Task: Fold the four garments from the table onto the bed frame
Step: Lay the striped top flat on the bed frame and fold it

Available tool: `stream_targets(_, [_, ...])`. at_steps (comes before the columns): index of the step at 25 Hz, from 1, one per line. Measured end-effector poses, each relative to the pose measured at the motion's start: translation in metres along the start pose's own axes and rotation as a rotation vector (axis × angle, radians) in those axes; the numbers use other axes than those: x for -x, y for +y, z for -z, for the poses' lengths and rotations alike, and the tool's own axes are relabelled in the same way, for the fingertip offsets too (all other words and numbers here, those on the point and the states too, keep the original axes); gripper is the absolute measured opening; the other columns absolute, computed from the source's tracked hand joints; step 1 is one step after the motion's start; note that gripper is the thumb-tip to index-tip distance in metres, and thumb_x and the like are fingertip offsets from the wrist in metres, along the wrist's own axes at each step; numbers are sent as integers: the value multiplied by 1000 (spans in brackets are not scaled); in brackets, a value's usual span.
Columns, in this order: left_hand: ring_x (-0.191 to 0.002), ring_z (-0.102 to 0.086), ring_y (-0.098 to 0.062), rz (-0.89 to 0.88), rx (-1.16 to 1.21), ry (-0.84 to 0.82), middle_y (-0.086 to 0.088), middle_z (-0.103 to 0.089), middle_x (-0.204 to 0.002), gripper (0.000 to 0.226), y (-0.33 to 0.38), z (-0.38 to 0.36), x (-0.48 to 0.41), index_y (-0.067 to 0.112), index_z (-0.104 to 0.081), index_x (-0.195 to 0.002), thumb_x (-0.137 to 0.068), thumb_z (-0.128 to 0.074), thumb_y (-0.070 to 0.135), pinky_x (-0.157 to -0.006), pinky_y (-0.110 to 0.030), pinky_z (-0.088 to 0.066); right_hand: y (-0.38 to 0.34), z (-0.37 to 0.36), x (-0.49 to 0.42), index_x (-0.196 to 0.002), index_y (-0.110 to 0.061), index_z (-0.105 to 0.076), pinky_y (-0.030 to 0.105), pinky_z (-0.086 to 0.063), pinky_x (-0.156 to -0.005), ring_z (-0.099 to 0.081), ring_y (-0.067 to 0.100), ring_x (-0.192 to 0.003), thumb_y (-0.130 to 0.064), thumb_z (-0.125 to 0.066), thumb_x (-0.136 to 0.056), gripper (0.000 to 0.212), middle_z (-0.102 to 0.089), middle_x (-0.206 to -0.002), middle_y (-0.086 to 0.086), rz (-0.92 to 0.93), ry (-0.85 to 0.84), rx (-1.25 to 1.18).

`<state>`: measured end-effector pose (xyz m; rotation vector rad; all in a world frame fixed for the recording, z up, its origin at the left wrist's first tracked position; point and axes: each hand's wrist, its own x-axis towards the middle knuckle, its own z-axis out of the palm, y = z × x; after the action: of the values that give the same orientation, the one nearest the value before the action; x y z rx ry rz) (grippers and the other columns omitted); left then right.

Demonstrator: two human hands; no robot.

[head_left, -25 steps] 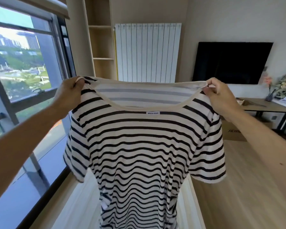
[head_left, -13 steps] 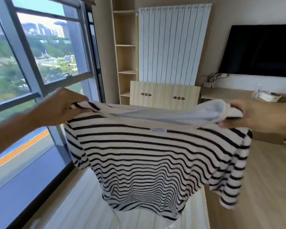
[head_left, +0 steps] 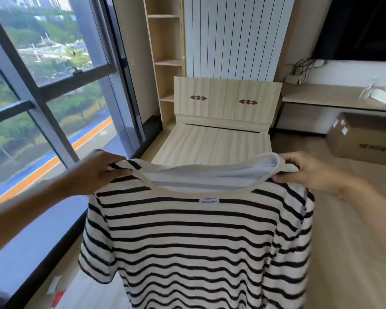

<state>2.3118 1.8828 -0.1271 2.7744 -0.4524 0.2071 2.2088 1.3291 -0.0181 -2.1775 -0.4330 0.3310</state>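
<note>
Between the two hands hangs the striped t-shirt (head_left: 194,237), held up by its shoulders with the back of the collar facing the camera and a little white label (head_left: 208,201) just under the neckline. Left hand (head_left: 96,172) has its fingers curled over the left shoulder seam, pinching the fabric against the thumb. Right hand (head_left: 308,170) does the same on the other shoulder, fingers pressed together on the cloth. Half a second ago the shirt was tipped flatter, billowing out away from the fingers with the hem lifted; now it drops straight down below the fingertips and runs off the bottom of the frame. The view has tilted lower too, so beyond the fingers you see much more of the wooden bed frame (head_left: 212,141) and its headboard (head_left: 227,99), which was mostly hidden behind the shirt before. Off past the right hand sits a cardboard box (head_left: 361,139) on the floor, and past the left hand is the big window (head_left: 42,85).
</note>
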Motion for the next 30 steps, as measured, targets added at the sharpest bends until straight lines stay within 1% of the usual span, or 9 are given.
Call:
stream_targets(4, [-73,-69,-9,-114,-38,-147,12,-73,-86,15,50,-50,-65,27,-75,-101,-98,-63,36,-65,-15,-48,112,-25,-112,-98,-14,-76,39,-52,-96,-69,26,-105,-13,-72,-89,10,-77,-102,7,-310,44,92])
stream_targets(8, [-93,-64,-27,52,-91,-18,-5,-66,-96,18,24,-157,-188,23,-71,-104,-102,-56,33,-82,-40,-51,206,-37,-238,-83,-3,-67,33,-42,-73,-55,25,-77,-18,-75,-84,17,-65,-82,11,-502,396,105])
stream_targets(9, [-109,-59,-32,108,-74,77,-10,-64,-110,17,25,-188,-213,26,-67,-114,-101,-55,30,-93,-44,-47,229,-44,-271,-92,-3,-64,33,-40,-78,-52,26,-82,-17,-71,-86,17,-63,-93,15,-510,547,118])
stream_targets(12, [-142,-34,-35,224,-68,186,-13,-41,-152,53,26,-305,-229,22,-41,-149,-100,-57,31,-117,-50,-27,304,-99,-336,-147,-14,-32,44,-33,-110,-37,37,-133,-31,-65,-86,71,-31,-148,19,-551,775,402])
stream_targets(18, [-158,12,-30,224,-55,-518,-10,11,-171,78,-14,-610,3,22,-6,-164,-103,-46,48,-128,-48,-5,498,-395,-251,-156,-18,-23,42,-38,-110,-36,34,-140,-36,-62,-93,76,-17,-162,12,-466,291,479])
stream_targets(22, [-153,28,-26,369,-78,-659,-3,33,-164,90,-42,-719,131,25,9,-163,-98,-38,65,-128,-47,1,587,-552,-168,-161,-22,-8,44,-32,-116,-21,31,-149,-56,-56,-93,90,2,-167,7,-552,25,415])
stream_targets(25, [-158,10,-25,457,-3,-391,-6,7,-172,92,-48,-747,175,18,-8,-163,-93,-37,69,-126,-43,0,612,-597,-125,-155,-11,-28,47,-40,-106,-35,33,-136,-61,-63,-83,94,-28,-159,15,-551,313,334])
stream_targets(27, [-155,-13,-29,624,55,-130,-13,-19,-166,79,-56,-747,198,14,-27,-156,-92,-41,58,-125,-41,-2,616,-610,-93,-138,-9,-49,47,-41,-96,-46,38,-121,-52,-62,-80,73,-50,-135,16,-675,605,255])
stream_targets(30, [-149,-24,-38,919,71,-6,-22,-29,-159,65,-77,-740,216,7,-31,-152,-97,-56,30,-123,-50,-18,616,-622,-65,-121,-9,-60,48,-42,-86,-51,42,-107,-26,-75,-68,57,-54,-114,17,-789,584,346])
